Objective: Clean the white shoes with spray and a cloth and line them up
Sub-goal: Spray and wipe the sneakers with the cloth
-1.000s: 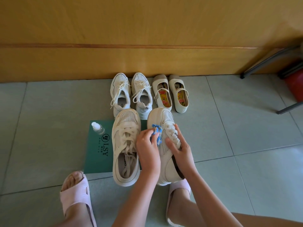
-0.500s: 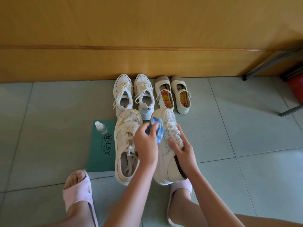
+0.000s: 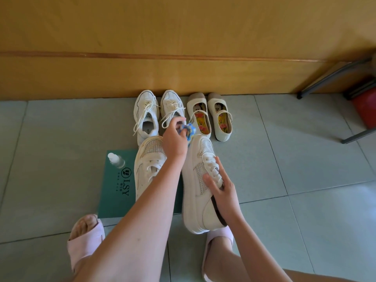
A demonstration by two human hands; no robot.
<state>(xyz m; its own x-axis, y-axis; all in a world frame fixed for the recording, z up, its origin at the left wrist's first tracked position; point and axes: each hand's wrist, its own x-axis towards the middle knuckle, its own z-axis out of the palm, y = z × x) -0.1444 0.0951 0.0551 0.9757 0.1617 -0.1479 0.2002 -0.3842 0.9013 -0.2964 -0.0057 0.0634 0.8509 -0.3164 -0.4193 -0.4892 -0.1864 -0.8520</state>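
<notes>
- Two hands at work: left hand (image 3: pixel 175 143) pinches a bunched blue cloth (image 3: pixel 190 130) in its fingertips, at the toe of the right platform sneaker (image 3: pixel 198 180). Motion blur there, so contact with the toe cannot be told.
- Same sneaker, mid-length: right hand (image 3: pixel 221 190) grips it, thumb on the perforated side panel, fingers laid over the laces toward the opening.
- Sneaker toe points to the wall; heel lies at the right pink slipper (image 3: pixel 220 236). Thick sole wall shows along its left side.
- Its mate, the left platform sneaker (image 3: pixel 148 165), stands just beside it on a green mat (image 3: pixel 116 192), partly under the left forearm.
- Spray bottle (image 3: pixel 116 159), small and clear with a white cap, stands upright at the mat's far-left corner, untouched.
- Floor's far edge, against the wooden wall (image 3: pixel 183 78): a pair of laced white trainers (image 3: pixel 146 117), then cream strap shoes (image 3: pixel 220 119) on their right, toes to the wall.
- Left pink slipper (image 3: pixel 85 241) sits near the mat's near-left corner.
- Dark metal legs (image 3: pixel 333 76) and a red object (image 3: pixel 366 106) at the floor's far-right corner.
</notes>
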